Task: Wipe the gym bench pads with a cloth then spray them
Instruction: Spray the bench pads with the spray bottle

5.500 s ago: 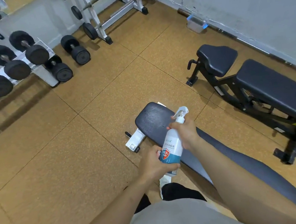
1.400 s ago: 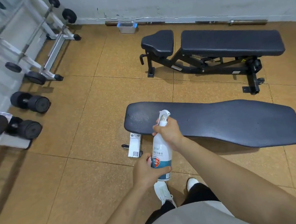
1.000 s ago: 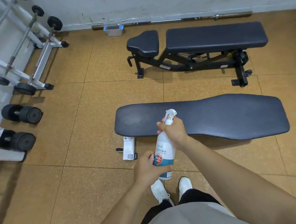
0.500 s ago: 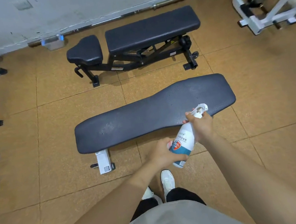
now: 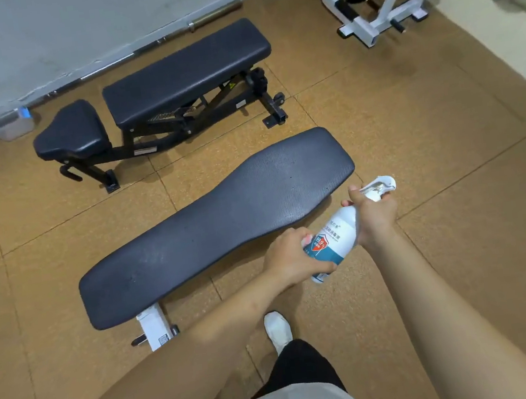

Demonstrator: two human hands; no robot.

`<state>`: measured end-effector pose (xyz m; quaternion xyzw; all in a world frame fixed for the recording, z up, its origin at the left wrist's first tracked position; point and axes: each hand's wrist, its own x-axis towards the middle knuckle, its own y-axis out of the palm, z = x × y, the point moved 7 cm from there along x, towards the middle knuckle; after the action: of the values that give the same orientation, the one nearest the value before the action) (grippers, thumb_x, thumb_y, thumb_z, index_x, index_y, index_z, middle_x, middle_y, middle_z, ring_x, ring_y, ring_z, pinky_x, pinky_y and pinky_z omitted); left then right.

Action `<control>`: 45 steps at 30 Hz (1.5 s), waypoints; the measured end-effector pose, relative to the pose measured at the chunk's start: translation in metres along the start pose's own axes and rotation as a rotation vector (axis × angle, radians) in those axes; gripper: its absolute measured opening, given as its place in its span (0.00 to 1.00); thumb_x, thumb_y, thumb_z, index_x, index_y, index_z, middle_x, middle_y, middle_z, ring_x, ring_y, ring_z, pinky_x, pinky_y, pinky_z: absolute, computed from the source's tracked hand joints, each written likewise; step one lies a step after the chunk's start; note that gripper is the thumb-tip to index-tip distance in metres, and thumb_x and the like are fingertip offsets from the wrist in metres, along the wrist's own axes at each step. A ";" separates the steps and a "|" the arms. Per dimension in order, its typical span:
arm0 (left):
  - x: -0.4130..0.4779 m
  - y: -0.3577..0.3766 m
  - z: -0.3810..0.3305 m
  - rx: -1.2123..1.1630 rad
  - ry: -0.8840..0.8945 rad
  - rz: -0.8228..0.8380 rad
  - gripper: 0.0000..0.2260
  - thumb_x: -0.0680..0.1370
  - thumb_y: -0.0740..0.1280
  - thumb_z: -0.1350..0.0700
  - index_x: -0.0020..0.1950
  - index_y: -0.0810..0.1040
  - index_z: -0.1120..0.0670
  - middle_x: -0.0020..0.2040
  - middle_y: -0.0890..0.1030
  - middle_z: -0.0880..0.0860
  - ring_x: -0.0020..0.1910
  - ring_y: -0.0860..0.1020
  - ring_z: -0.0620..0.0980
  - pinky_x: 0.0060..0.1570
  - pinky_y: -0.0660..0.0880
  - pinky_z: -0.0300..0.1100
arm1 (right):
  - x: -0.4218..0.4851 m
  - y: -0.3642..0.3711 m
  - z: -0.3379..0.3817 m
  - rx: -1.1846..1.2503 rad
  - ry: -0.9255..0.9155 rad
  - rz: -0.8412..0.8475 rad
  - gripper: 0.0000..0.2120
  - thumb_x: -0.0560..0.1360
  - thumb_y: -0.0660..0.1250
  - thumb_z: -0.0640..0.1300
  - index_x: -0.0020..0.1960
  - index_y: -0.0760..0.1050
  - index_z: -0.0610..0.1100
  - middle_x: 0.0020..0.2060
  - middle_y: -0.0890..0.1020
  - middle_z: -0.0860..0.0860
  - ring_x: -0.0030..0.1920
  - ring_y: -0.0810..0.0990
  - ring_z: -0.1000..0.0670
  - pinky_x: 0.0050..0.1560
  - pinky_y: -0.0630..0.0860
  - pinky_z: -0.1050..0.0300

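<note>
Currently gripping a white spray bottle (image 5: 334, 240) in both hands, tilted, nozzle toward the upper right, held over the floor (image 5: 461, 240) just beside the wide end of the near bench pad (image 5: 218, 225). Round its lower body the left hand (image 5: 292, 257), fingers curled over the teal label; about its neck the right hand (image 5: 374, 218), fingers closed at the trigger head. Opaque bottle, so cannot tell the fill. Beyond, a second black bench (image 5: 184, 72) with separate seat pad (image 5: 70, 131) by the wall. Beside that, a clear box (image 5: 9, 127) with blue clips, contents unclear
</note>
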<state>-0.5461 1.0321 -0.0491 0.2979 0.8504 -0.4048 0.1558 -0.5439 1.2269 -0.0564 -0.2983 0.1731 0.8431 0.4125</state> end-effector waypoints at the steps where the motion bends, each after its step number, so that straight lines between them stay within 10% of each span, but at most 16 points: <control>1: 0.000 0.002 -0.003 0.008 0.010 0.014 0.29 0.63 0.80 0.37 0.59 0.78 0.47 0.54 0.79 0.45 0.52 0.79 0.44 0.50 0.81 0.44 | 0.002 -0.006 -0.001 0.009 0.008 -0.023 0.12 0.76 0.73 0.36 0.44 0.70 0.44 0.36 0.80 0.45 0.30 0.81 0.49 0.41 0.82 0.44; 10: -0.037 0.014 0.034 0.114 -0.014 0.034 0.33 0.61 0.80 0.32 0.57 0.72 0.44 0.53 0.76 0.44 0.50 0.77 0.42 0.50 0.81 0.45 | -0.036 -0.003 -0.044 0.015 0.067 0.007 0.09 0.76 0.73 0.35 0.48 0.74 0.43 0.41 0.82 0.45 0.32 0.82 0.50 0.34 0.82 0.54; 17: -0.106 -0.026 0.125 -0.019 -0.118 -0.048 0.29 0.63 0.81 0.37 0.56 0.74 0.45 0.52 0.78 0.42 0.48 0.78 0.42 0.43 0.78 0.35 | -0.105 0.062 -0.114 -0.188 0.139 0.061 0.13 0.75 0.76 0.41 0.55 0.74 0.46 0.48 0.84 0.45 0.43 0.86 0.47 0.48 0.84 0.44; 45: -0.532 -0.185 0.582 -0.764 -0.510 -0.739 0.27 0.54 0.83 0.40 0.47 0.79 0.47 0.42 0.85 0.42 0.41 0.84 0.42 0.45 0.82 0.49 | -0.588 0.401 -0.478 -0.687 -0.019 0.934 0.11 0.73 0.77 0.38 0.49 0.75 0.39 0.42 0.83 0.38 0.37 0.85 0.45 0.45 0.82 0.45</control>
<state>-0.2373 0.2838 -0.0325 -0.2022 0.9190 -0.1560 0.3005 -0.4087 0.3806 -0.0225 -0.2993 -0.0008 0.9463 -0.1221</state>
